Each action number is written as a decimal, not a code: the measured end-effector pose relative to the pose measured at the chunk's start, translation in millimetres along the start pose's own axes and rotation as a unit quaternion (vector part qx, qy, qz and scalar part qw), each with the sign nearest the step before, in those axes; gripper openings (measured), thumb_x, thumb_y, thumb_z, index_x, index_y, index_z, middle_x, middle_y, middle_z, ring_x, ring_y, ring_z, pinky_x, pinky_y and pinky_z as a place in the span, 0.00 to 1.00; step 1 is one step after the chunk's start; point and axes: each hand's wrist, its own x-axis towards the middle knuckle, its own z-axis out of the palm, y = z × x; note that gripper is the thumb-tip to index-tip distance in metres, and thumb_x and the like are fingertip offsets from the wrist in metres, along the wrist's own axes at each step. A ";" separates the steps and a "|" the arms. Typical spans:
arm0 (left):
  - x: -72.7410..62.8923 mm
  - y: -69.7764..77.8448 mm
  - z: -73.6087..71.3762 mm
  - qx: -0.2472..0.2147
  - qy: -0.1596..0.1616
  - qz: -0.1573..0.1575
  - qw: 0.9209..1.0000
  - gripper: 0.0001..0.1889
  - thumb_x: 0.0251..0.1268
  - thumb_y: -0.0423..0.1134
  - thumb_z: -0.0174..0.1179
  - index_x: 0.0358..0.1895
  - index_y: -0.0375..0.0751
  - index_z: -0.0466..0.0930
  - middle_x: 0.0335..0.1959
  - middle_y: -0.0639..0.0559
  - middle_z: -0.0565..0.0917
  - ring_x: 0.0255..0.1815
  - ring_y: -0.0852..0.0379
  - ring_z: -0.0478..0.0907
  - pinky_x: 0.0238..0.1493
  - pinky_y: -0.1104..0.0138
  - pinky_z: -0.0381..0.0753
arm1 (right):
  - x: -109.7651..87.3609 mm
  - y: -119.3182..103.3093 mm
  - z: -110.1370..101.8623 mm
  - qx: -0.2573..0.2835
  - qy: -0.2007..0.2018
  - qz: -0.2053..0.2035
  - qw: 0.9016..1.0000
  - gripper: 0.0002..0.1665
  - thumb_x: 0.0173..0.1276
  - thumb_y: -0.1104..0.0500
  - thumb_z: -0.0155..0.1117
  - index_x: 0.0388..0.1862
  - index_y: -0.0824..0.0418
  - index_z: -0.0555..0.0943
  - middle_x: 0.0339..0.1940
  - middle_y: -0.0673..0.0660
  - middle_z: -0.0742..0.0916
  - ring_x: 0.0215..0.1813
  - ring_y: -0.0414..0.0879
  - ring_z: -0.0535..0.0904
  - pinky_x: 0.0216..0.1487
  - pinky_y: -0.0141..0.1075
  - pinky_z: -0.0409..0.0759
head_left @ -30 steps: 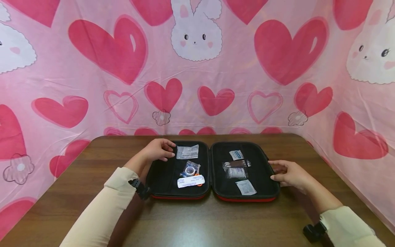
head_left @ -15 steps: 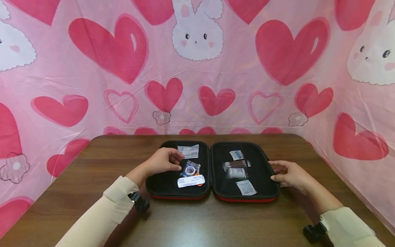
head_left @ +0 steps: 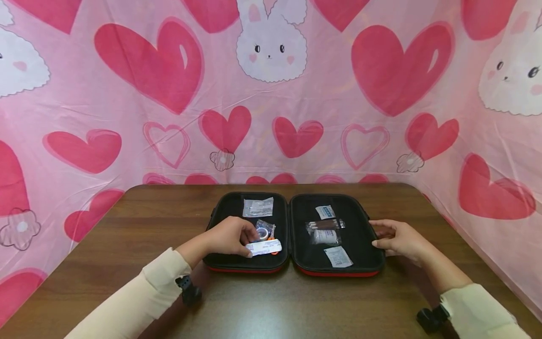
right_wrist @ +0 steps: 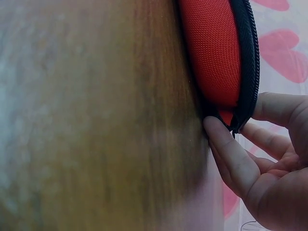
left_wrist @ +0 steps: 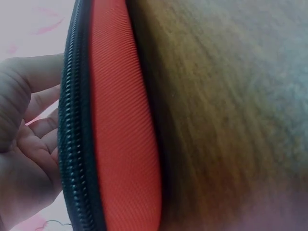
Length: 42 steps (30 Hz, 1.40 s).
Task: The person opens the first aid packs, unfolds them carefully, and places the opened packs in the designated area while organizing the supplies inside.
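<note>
A zippered case point(head_left: 360, 261), black inside and red outside, lies unfolded flat on the table. My left hand point(head_left: 230, 238) is low over its left half, thumb and fingers spread around the left end of a long white wrapped packet point(head_left: 267, 246). Just beyond the fingers sit a roll of tape point(head_left: 263, 233) in a clear bag and something orange point(head_left: 274, 253) partly under the packet. In the left wrist view the case's rim hides the fingertips. At the right edge of the case, my right hand point(head_left: 400, 240) holds the rim between thumb and fingers.
A clear packet point(head_left: 258, 207) lies at the back of the left half. The right half carries a small blue-and-white sachet point(head_left: 325, 212), bagged cotton swabs point(head_left: 323, 225), a wrapped bandage roll point(head_left: 326, 237) and a white sachet point(head_left: 338, 257). Wooden table point(head_left: 262, 306); pink patterned cloth point(head_left: 330, 103) behind.
My left hand has come from the back left of the case, forward and to the right, down to the long white packet. The right hand stays at the rim.
</note>
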 end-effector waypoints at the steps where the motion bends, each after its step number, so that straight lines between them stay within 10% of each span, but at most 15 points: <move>1: -0.1 -0.1 0.8 0.003 0.000 0.002 1.000 0.15 0.46 0.33 0.77 0.39 0.42 0.85 0.33 0.58 0.84 0.31 0.61 0.79 0.35 0.70 0.80 | 0.1 0.2 0.1 0.000 0.000 0.000 1.000 0.42 0.61 0.65 0.71 0.70 0.74 0.63 0.53 0.76 0.78 0.43 0.53 0.82 0.41 0.49 0.85; 30: -35.4 -15.9 -14.8 -0.223 0.053 -0.041 0.973 0.10 0.59 0.28 0.67 0.43 0.28 0.82 0.30 0.44 0.81 0.30 0.52 0.81 0.34 0.60 0.86 | -1.5 -2.1 1.2 -0.019 0.010 0.002 1.000 0.41 0.61 0.65 0.71 0.70 0.74 0.64 0.52 0.75 0.79 0.43 0.53 0.82 0.40 0.48 0.85; 42: -50.4 -28.4 -16.6 -0.241 0.099 -0.079 0.962 0.14 0.56 0.30 0.70 0.45 0.28 0.82 0.34 0.41 0.81 0.30 0.49 0.82 0.34 0.58 0.86 | -2.7 -3.8 2.4 -0.017 0.010 0.002 1.000 0.41 0.61 0.65 0.71 0.70 0.74 0.63 0.52 0.74 0.80 0.43 0.53 0.83 0.40 0.47 0.85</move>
